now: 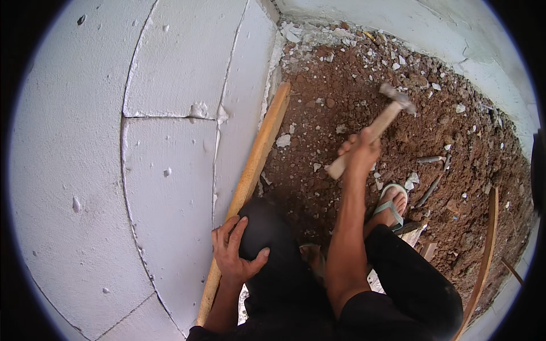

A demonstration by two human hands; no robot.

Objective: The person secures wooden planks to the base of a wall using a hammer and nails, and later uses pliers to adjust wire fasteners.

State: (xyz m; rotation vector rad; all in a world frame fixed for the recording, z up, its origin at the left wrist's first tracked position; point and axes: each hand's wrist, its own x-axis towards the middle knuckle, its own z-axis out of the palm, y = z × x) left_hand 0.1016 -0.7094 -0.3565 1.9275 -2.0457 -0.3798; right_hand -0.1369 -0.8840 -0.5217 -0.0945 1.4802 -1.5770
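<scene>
My right hand is wrapped round the wooden handle of a hammer, held out over the brown soil. The hammer's metal head points away from me toward the far right and looks slightly blurred. My left hand rests with spread fingers on my dark-trousered knee, holding nothing. Right beside that hand, a long wooden beam runs along the foot of the white block wall.
Loose soil strewn with white rubble fills the corner between two walls. A short metal rod and a darker stick lie near my sandalled foot. At the right stands a thin wooden strip.
</scene>
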